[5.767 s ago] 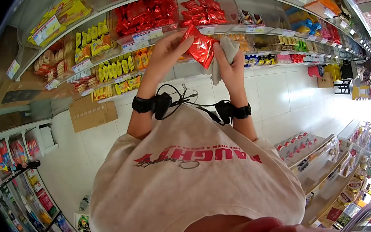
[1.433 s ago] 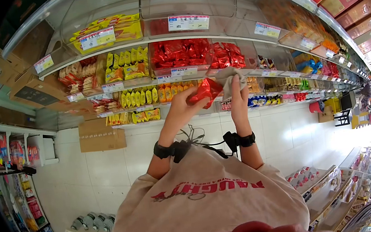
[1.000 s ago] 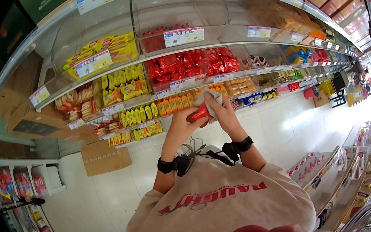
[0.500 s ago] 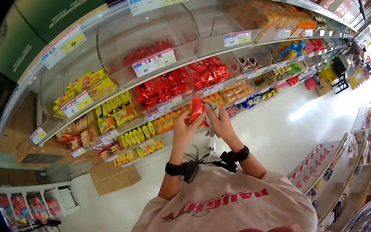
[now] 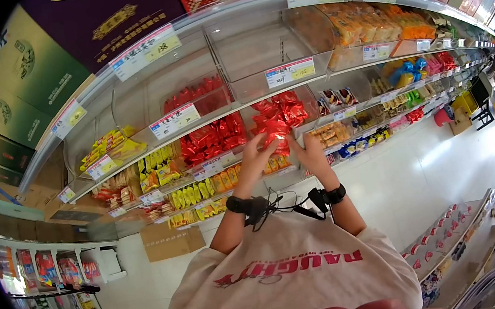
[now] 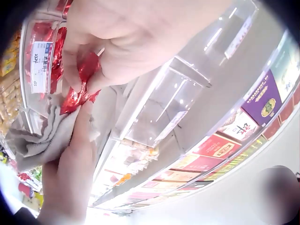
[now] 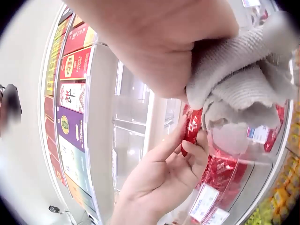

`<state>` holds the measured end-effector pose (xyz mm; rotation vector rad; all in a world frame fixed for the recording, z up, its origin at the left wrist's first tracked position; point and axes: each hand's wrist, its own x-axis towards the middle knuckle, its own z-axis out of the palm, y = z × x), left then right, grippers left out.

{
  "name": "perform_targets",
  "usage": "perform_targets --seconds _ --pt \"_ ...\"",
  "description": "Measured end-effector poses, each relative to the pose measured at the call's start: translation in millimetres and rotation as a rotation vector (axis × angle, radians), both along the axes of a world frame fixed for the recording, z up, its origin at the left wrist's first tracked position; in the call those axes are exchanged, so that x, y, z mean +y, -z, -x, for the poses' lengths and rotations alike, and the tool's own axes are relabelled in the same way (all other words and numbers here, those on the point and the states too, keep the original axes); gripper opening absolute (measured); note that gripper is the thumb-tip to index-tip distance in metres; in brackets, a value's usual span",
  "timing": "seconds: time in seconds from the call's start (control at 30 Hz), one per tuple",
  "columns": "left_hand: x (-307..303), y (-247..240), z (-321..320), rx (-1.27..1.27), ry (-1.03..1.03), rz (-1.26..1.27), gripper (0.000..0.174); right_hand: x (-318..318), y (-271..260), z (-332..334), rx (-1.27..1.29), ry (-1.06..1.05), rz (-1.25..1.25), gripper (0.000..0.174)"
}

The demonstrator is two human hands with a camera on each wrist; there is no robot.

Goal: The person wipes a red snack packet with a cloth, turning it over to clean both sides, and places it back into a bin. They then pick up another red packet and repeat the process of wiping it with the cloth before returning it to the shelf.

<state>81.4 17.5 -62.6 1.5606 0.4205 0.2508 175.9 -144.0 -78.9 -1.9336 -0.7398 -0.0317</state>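
Observation:
A shiny red packet (image 5: 276, 130) is in front of a bin of similar red packets (image 5: 292, 107). The left hand (image 5: 254, 161) pinches it; in the right wrist view that hand (image 7: 161, 180) has its fingers curled round the red packet (image 7: 193, 124). Close on the other side, the right hand (image 5: 314, 157) holds a grey cloth, and in the left wrist view its fingertip meets the lower end of the packet (image 6: 80, 96). The grey cloth (image 7: 243, 79) hangs from the right hand (image 7: 164, 42), bunched; the head view mostly hides it.
A clear bin of red packets (image 5: 215, 139) is at the left, yellow packets (image 5: 159, 168) beyond. Above runs a shelf edge with price tags (image 5: 174, 121) and boxes (image 5: 113, 16) on top. A cardboard box (image 5: 173, 240) lies on the floor.
The hands have moved up and right to the red packet bin, the packet now overlapping it. The view has shifted, showing more of the upper boxes. The cloth is less visible from the head.

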Motion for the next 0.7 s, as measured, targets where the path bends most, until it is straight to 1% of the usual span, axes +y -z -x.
perform_targets --seconds 0.03,0.07,0.13,0.17,0.23,0.27,0.3,0.33,0.37,0.43,0.5,0.53,0.57,0.63,0.67,0.7 --pt "-0.6 6.5 -9.7 0.014 -0.021 0.098 0.039 -2.8 -12.0 -4.6 0.048 0.035 0.022 0.029" --pt "0.2 15.0 -19.4 -0.062 -0.030 0.134 0.039 -5.6 -23.9 -9.1 0.097 0.070 0.044 0.030" --pt "-0.3 18.6 -37.2 -0.219 -0.055 0.213 0.038 -5.7 -23.6 -23.5 -0.059 0.054 -0.135 0.035" --pt "1.5 20.6 -42.6 -0.204 -0.007 0.185 0.036 -3.2 -21.5 -27.9 -0.112 -0.022 -0.100 0.035" --pt "7.3 35.3 -62.7 -0.180 -0.002 0.296 0.035 4.9 -17.1 -32.0 -0.220 -0.174 -0.030 0.037" --pt "10.9 42.7 -73.9 -0.173 0.002 0.350 0.035 9.5 -11.5 -35.1 -0.219 -0.162 -0.028 0.038" --pt "11.6 39.6 -80.6 -0.203 0.015 0.362 0.041 14.7 -2.0 -38.1 -0.219 -0.154 -0.024 0.039" --pt "18.1 59.1 -94.4 -0.122 -0.035 0.200 0.044 19.3 5.3 -42.2 -0.221 -0.149 -0.020 0.039" --pt "29.1 95.9 -110.2 -0.037 -0.089 0.040 0.047 20.9 10.1 -48.4 -0.197 -0.172 0.020 0.039" --pt "16.3 29.8 -91.0 0.306 -0.032 -0.603 0.053 21.9 17.3 -61.7 -0.148 -0.228 0.100 0.039" --pt "19.1 44.1 -76.3 0.018 -0.019 -0.691 0.051 25.6 12.5 -64.5 -0.137 -0.267 0.023 0.040" --pt "14.3 25.6 -64.5 -0.123 -0.008 -0.736 0.049 27.7 8.5 -62.9 -0.126 -0.281 -0.016 0.040" --pt "10.6 5.9 -50.3 -0.050 0.046 -0.397 0.042 31.0 4.5 -60.4 -0.072 -0.297 -0.081 0.040" --pt "16.2 -29.4 -25.4 -0.039 0.002 -0.231 0.036 38.4 -15.5 -45.3 0.138 -0.349 -0.211 0.040" --pt "20.7 -34.3 -16.3 -0.035 -0.019 -0.149 0.034 43.9 -23.9 -37.3 0.244 -0.372 -0.274 0.040" --pt "24.8 -28.1 -12.1 -0.134 -0.169 -0.120 0.028 51.5 -28.9 -32.3 0.296 -0.399 -0.268 0.041"
